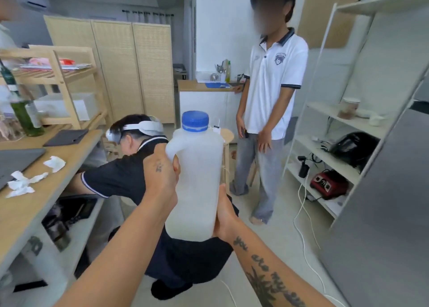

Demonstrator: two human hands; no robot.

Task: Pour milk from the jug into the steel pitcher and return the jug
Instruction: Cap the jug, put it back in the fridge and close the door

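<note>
A translucent white plastic milk jug [197, 181] with a blue screw cap [195, 121] is held upright in mid-air at the centre of the head view. My left hand [161, 174] grips its handle on the left side. My right hand [224, 216] cups the jug's lower right corner and base, fingers hidden behind it. The cap is on. No steel pitcher shows in this frame.
A wooden counter [32, 204] with crumpled tissues [22, 182] and a green bottle [22, 111] runs along the left. A person in black [130, 176] crouches just behind the jug; another person in a white shirt [271, 93] stands at right. White shelving [329, 144] and a steel surface [392, 213] fill the right.
</note>
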